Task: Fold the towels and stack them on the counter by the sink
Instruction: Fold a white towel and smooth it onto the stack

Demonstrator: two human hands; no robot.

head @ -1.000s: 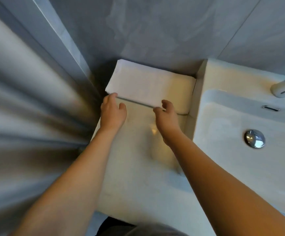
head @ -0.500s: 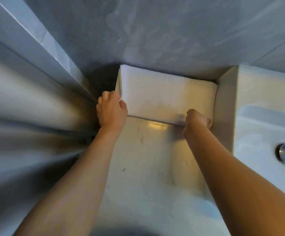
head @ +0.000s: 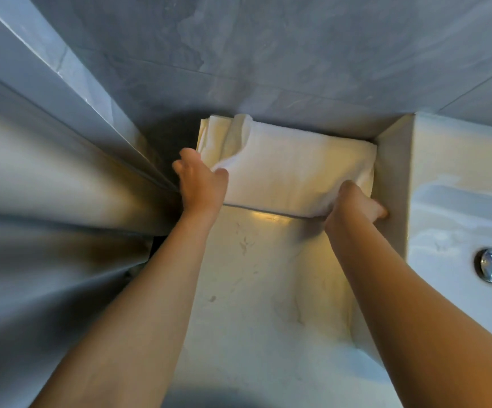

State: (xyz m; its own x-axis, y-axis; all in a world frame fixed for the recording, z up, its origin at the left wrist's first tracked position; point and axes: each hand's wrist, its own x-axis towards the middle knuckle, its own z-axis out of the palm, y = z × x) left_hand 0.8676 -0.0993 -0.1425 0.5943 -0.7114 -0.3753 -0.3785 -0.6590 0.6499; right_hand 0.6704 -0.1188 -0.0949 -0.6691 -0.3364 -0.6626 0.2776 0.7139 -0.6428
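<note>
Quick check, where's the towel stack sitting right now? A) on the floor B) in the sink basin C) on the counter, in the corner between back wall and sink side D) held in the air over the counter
C: the folded white towels lie on the counter, tucked against the wall and the sink side, with the left hand and right hand at their front corners.

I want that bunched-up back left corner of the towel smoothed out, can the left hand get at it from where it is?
Probably yes. The left hand grips the towel at its near left edge, and the rumpled corner lies just beyond it with nothing between. The wall close on the left leaves little elbow room.
</note>
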